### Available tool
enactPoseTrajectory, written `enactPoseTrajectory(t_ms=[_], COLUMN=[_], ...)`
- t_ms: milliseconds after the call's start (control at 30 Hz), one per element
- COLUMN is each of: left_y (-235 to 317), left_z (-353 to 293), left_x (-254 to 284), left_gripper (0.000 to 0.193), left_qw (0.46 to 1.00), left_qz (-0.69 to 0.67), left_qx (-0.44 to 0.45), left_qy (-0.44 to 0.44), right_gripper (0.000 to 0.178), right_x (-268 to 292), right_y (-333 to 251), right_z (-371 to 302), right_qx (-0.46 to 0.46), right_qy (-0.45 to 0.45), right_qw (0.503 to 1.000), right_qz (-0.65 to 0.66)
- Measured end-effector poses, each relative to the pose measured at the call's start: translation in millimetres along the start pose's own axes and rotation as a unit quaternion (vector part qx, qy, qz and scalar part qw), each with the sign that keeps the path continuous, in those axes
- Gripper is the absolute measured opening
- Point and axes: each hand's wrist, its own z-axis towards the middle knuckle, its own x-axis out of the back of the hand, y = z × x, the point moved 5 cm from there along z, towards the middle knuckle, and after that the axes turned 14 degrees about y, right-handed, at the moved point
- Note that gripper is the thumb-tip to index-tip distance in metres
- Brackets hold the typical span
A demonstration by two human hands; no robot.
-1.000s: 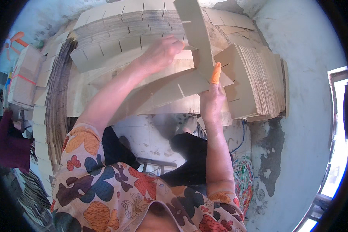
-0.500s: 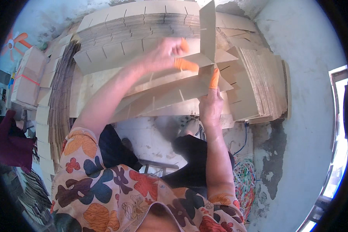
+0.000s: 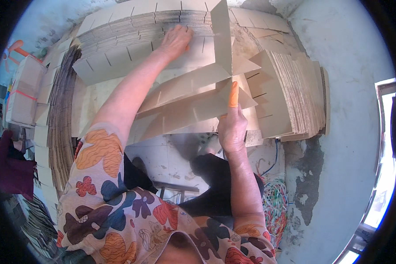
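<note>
Several slotted cardboard strips crossed together form a partly assembled divider over the work surface, with one tall strip standing up from it. My right hand grips the divider's near right end, its orange-covered index finger stretched along the cardboard below the crossing. Farther off, my left hand is closed at the top edge of a leaning slotted strip, in front of the long far stack. Its fingers curl over and hide part of the edge; an orange finger cover shows at its side.
A stack of cut cardboard pieces stands at the right, near the wall. Another tall stack runs along the left, beside a carton with a red strap. Tangled coloured strapping lies on the floor at lower right.
My left hand has moved away from the divider, up and left to the far strips, and closed there. The right hand keeps its hold; the view has shifted slightly.
</note>
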Motion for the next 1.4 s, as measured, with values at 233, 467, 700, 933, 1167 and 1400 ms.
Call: enactPoseTrajectory(t_ms=[233,467,700,933,1167,1400], left_y=[2.0,0.7,7.7,5.5,23.5,46.9], left_z=[0.2,3.6,-1.2,-0.7,4.4,4.6], left_x=[17.1,13.3,30.4,21.9,37.2,62.3], left_gripper=[0.012,0.005,0.004,0.005,0.006,0.008], left_qw=[0.997,0.998,0.985,0.994,0.996,0.977], left_qz=[-0.079,-0.050,-0.068,-0.077,-0.068,-0.157], left_qx=[-0.017,-0.011,-0.119,-0.059,-0.049,-0.111], left_qy=[0.003,-0.043,0.105,0.057,-0.002,0.094], right_gripper=[0.090,0.089,0.085,0.084,0.088,0.089], right_x=[1.4,4.3,5.3,1.6,4.0,-0.6], right_y=[-4.0,-6.7,-8.4,-7.6,-4.1,4.7], right_z=[3.2,2.5,3.6,3.8,2.4,3.4], right_qx=[-0.043,-0.031,-0.048,-0.048,0.008,0.040], right_qy=[-0.031,-0.031,-0.056,-0.069,-0.032,-0.043], right_qw=[0.998,0.999,0.997,0.996,0.999,0.998], right_qz=[0.038,0.026,0.026,0.024,0.010,-0.005])
